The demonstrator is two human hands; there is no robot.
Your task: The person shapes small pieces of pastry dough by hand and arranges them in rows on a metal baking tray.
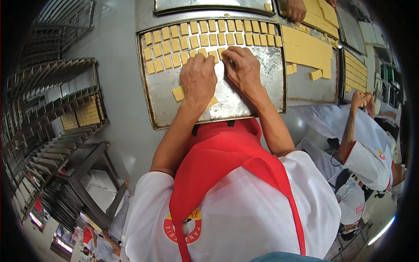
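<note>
A metal baking tray (262, 91) lies before me, bearing rows of small yellow rectangular dough pieces (204, 40). Over its middle, my left hand (198, 78) is closed, its curled fingertips against a dough piece (213, 56) in the third row. Beside it, my right hand (244, 70) pinches another dough piece (221, 53) at that row's right end, between thumb and forefinger. Below the rows, a loose dough piece (178, 93) lies by my left wrist, and a second loose piece (212, 102) is partly covered by that wrist.
To the right, a cut dough sheet (307, 50) lies on another tray (310, 89). A co-worker's hand (297, 9) touches dough at the top; another person's hands (363, 99) are at a filled tray (355, 72). Metal racks (56, 83) stand left; another tray's edge (214, 9) lies beyond mine.
</note>
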